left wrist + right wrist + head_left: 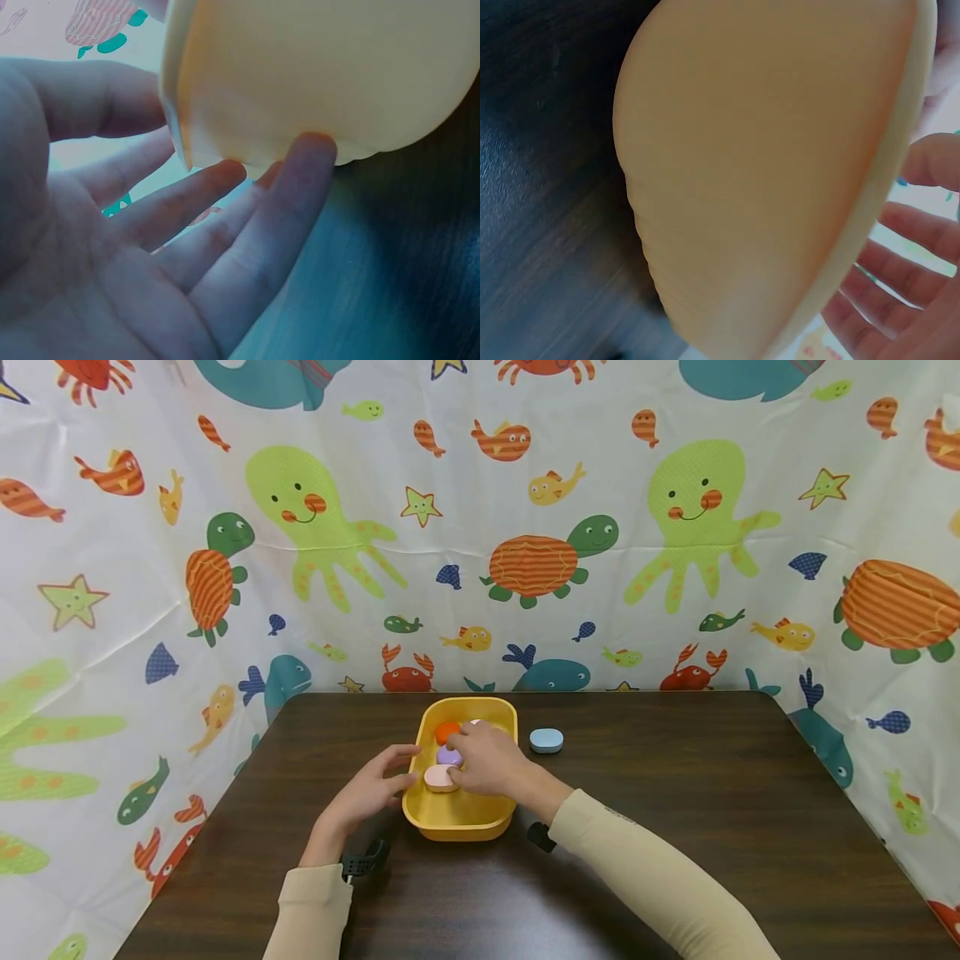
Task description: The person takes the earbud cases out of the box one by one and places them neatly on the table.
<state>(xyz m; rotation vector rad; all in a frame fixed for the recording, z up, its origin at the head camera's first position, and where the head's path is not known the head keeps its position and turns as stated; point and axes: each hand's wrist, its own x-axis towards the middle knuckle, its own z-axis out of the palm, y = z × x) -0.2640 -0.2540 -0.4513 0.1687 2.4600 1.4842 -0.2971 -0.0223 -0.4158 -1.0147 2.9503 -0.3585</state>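
Note:
A yellow plastic basin stands on the dark table, holding several small rounded pieces: an orange one, a purple one, a pale pink one and a whitish one at the far end, partly covered. My left hand is at the basin's left side; in the left wrist view its extended fingers lie against the outer wall. Reaching over the right rim, my right hand has thumb and index finger around the purple piece; whether they grip it is unclear. The basin wall hides those fingertips in the right wrist view.
On the table, just right of the basin, lies a light blue rounded piece. Behind the table's far edge hangs a white curtain printed with sea animals. Dark wrist straps are on both wrists.

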